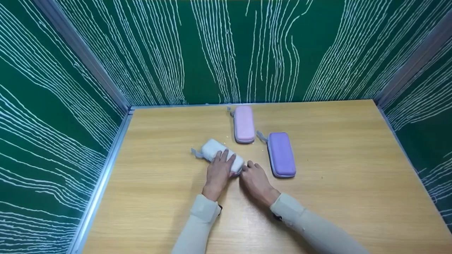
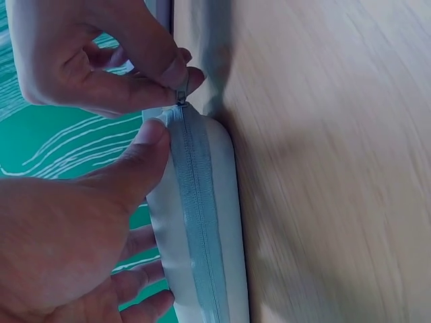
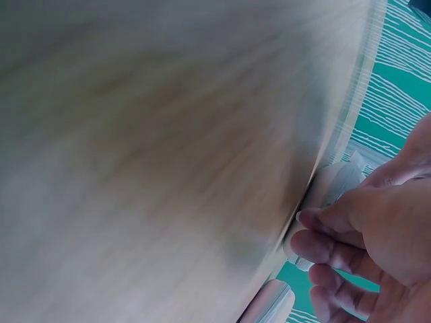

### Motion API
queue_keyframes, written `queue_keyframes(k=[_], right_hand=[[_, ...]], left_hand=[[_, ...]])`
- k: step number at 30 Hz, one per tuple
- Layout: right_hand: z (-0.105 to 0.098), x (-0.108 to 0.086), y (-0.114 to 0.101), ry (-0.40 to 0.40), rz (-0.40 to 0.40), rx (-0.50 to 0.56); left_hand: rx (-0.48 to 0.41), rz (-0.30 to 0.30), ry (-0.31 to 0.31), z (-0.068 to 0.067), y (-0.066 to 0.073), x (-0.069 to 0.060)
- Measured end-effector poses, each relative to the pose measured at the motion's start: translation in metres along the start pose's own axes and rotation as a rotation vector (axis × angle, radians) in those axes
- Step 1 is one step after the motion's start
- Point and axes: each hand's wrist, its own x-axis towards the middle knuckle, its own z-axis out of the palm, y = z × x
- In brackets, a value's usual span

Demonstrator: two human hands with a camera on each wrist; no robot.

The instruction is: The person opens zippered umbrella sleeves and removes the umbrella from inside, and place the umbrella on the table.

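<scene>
Tabletop (image 1: 339, 148), two hands (image 1: 218, 173) gripping one white case (image 1: 212, 147), two other cases (image 1: 281, 155)

Light yellow-brown wood-grain tabletop (image 1: 353, 169): carrying three cases, all sitting apart.
White rounded-rectangular zip case (image 1: 212, 147): lying diagonally, left of the others, grey fabric strap (image 1: 196, 153) pointing far-left.
Pink rounded-rectangular zip case (image 1: 244, 123): sitting farthest back, running roughly front to back.
Purple rounded-rectangular zip case (image 1: 281, 154): resting rightmost, nearer than pink.
Tiny pale specks (image 1: 262, 150): lying scattered near the cases.
</scene>
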Motion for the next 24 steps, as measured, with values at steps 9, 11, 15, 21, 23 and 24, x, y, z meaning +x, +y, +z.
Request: queue_keyframes(k=[9,11,15,21,23,24], right_hand=[[0.0,0.0,0.0,0.016,-0.001,-0.008],[0.0,0.0,0.0,0.019,0.0,-0.013],[0.001,-0.001,0.0,0.021,0.001,-0.025],[0.001,-0.001,-0.001,0.019,0.003,-0.028],[0.001,-0.001,-0.001,0.017,0.006,-0.025],[0.001,-0.001,-0.001,0.016,0.007,-0.023]], left_hand=[[0.018,-0.016,0.015,0.003,0.003,0.0],[0.016,-0.025,0.024,0.003,0.005,0.0],[0.014,-0.045,0.034,0.004,0.007,-0.001],[0.02,-0.076,-0.007,0.003,0.013,-0.003],[0.011,-0.086,-0.019,0.002,0.015,-0.003],[0.009,-0.09,-0.022,0.003,0.016,-0.003]])
